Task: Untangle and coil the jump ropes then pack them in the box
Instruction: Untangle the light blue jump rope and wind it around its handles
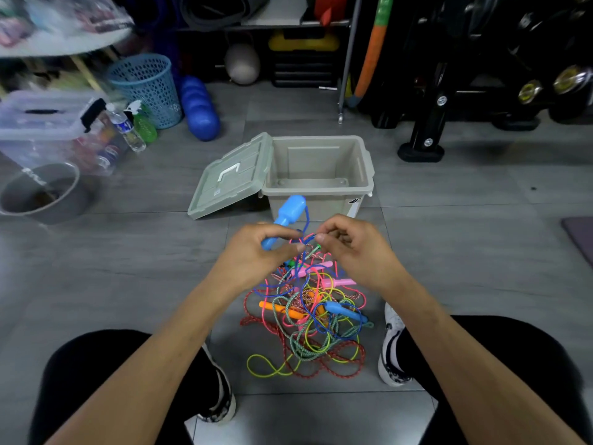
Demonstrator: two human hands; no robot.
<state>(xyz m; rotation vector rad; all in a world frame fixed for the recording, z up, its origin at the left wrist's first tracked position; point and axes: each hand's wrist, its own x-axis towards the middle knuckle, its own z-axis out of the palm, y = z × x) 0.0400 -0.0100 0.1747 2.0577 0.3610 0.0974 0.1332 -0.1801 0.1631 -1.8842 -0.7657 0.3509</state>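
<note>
A tangled pile of jump ropes (308, 329) in blue, pink, yellow, green and red lies on the floor between my feet, with pink, orange and blue handles in it. My left hand (256, 252) grips a light blue handle (287, 213) raised above the pile. A dark blue rope (306, 220) runs from that handle down to my right hand (349, 245), which pinches it close to the left fingertips. The grey box (321, 175) stands open and empty just beyond my hands, its lid (231, 178) leaning against its left side.
A blue mesh basket (144, 88), bottles (126, 126) and a clear storage bin (41, 126) stand at the far left, with a grey bowl (38, 194) nearer. Black weight racks (449, 91) fill the far right. A mat corner (580, 236) shows at the right edge.
</note>
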